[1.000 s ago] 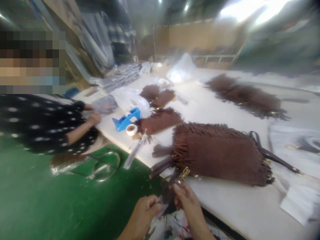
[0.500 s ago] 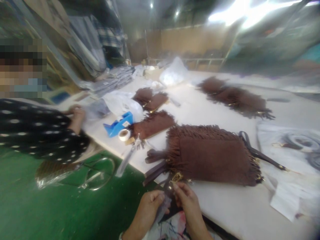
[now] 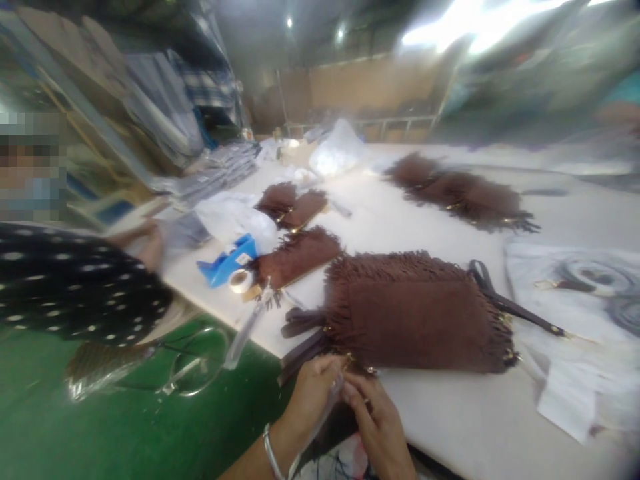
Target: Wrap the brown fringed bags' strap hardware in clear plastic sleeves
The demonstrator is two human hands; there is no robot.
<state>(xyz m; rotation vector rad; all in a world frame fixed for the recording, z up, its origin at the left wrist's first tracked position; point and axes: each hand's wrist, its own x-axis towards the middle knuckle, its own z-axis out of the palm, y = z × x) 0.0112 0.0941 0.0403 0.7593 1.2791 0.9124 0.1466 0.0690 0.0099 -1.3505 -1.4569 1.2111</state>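
Note:
In front of the nearest brown fringed bag (image 3: pixel 415 323), my two hands meet low in the head view. My left hand (image 3: pixel 311 393), with a silver bangle at the wrist, is closed on a dark strap and a strip of clear plastic. My right hand (image 3: pixel 376 413) is pinched against it at the strap's end, which the fingers mostly hide. A gold clasp (image 3: pixel 349 361) shows just above the fingertips. Other dark straps (image 3: pixel 303 347) stick out from the bag's left side, and another strap (image 3: pixel 525 313) lies off its right side.
A blue tape dispenser (image 3: pixel 227 261) and a white tape roll (image 3: pixel 241 281) sit near the left table edge. More fringed bags (image 3: pixel 465 193) lie farther back. At left a person in a dotted sleeve (image 3: pixel 75 280) handles plastic. White paper (image 3: pixel 567 400) lies at right.
My left hand has moved up and over the gold clasp, and both hands have closed together, covering the strap end seen before. The view has shifted slightly.

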